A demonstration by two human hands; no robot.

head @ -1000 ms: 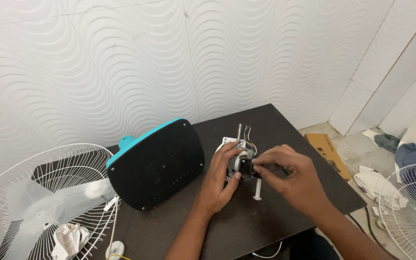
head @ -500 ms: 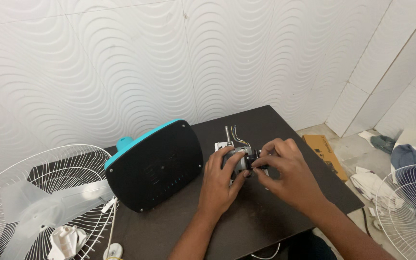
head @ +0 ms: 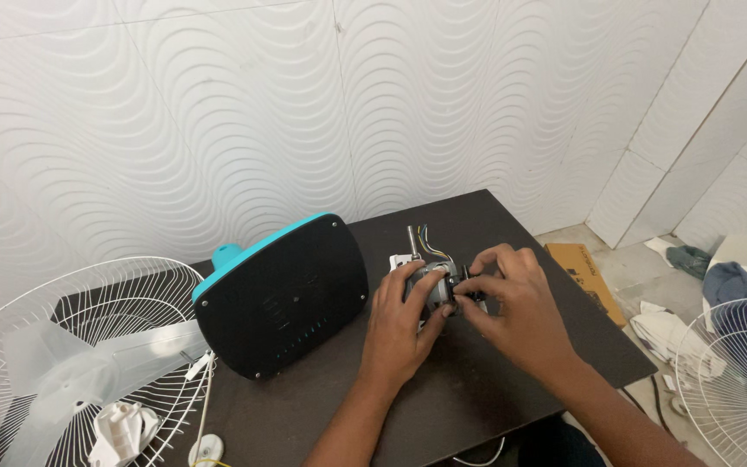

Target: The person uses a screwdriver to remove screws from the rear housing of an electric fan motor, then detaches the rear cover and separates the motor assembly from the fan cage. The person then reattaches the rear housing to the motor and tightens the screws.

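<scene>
A small fan motor sits near the middle of the dark table, held between both hands. It is a compact grey metal body with a short steel shaft standing upright at its far end and a few thin coloured wires rising beside the shaft. A white plastic piece shows just behind its left edge.

The left hand cups the motor from the near left side, its grip closed around the casing with the thumb pressed along the front. The right hand comes in from the right, its grip narrowed to a pinch of thumb and forefinger on a small dark part at the motor's right side; that part is too small to make out, perhaps a screw or clip.

Just left of the motor stands a rounded black panel with a turquoise rim, tilted on edge. Further left, a white wire fan guard with a translucent blade leans at the table's corner. 1 more fan guard and a cardboard box lie on the floor to the right.
</scene>
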